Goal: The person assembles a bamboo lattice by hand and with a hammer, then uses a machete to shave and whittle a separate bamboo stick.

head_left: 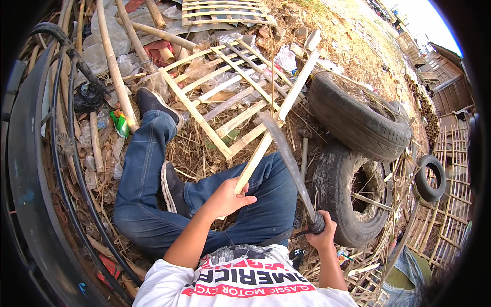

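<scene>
Left hand (227,198): fingers curled round the near end of a long, straight, pale yellow split-bamboo strip (254,162), thumb pointing to three o'clock. Right hand (323,231): closed into a fist on the dark, rounded handle of a long, narrow, grey metal blade (290,161). Clock centred on the seated person's lap, twelve straight ahead.

Reasons for placing, as judged by one standing by: the strip is held at its low end and runs over the bent leg in blue denim jeans (271,176), so the thigh probably steadies it. The handle sits out at four o'clock, well apart from the left hand, which seems to keep the fingers clear of the edge. The blade points to eleven and overlaps the strip near its tip; contact cannot be told.

Strip, appearance: slender, flat-faced, cream to straw-coloured, brighter than the ground; it rises from the lap toward one o'clock.

Surroundings: at twelve, a pale bamboo-slat lattice panel (221,89) lying on littered soil. At two, a worn black rubber tyre (353,120), resting against a second, mud-caked grey-black tyre (327,192) at three. Toward ten to eleven, long tan bamboo poles (110,61) among plastic scraps.
</scene>
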Demonstrator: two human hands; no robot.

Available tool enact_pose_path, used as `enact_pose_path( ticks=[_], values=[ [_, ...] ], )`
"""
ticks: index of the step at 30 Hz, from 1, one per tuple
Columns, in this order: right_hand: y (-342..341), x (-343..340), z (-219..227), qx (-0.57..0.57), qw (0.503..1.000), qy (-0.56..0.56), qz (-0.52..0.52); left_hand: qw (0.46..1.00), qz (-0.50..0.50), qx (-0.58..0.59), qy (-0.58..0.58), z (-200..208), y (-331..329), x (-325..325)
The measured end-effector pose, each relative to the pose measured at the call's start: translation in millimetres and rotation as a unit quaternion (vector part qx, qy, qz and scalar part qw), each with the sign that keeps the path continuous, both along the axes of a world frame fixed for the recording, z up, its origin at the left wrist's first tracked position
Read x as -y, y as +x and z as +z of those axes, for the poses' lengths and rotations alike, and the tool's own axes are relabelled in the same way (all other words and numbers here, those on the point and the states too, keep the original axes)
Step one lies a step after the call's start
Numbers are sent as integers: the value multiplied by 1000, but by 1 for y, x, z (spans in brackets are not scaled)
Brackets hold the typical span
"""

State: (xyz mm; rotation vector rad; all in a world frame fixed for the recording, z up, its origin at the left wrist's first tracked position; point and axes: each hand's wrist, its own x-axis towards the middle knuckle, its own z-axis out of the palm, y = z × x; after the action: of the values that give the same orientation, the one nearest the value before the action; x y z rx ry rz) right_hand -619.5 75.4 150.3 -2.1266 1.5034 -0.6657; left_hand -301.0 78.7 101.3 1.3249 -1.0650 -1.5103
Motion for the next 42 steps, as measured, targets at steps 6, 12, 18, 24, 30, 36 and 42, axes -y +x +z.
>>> enact_pose_path(
  ticks=[6, 12, 18, 24, 30, 36, 42],
  values=[
    [72, 72, 49, -210, 963, -50, 164, 1000, -15, 24, -11, -2, -15, -9],
    [74, 104, 63, -293, 924, -107, 222, 999, -29, 30, -16, 17, -28, -11],
    [49, 116, 74, -303, 921, -158, 185, 998, -52, 22, -26, 23, -36, -7],
    [-4, 123, 92, -344, 920, -183, 35, 994, -100, -5, -44, 33, -53, 13],
    [-17, 85, 103, -366, 919, -125, 77, 976, -152, 71, -141, 40, -94, 32],
    [-37, 96, 91, -391, 914, -93, -56, 967, -118, 181, -138, 28, -108, 34],
    [-56, 96, 84, -369, 918, -105, -101, 958, -108, 222, -147, 28, -109, 36]
  ],
)
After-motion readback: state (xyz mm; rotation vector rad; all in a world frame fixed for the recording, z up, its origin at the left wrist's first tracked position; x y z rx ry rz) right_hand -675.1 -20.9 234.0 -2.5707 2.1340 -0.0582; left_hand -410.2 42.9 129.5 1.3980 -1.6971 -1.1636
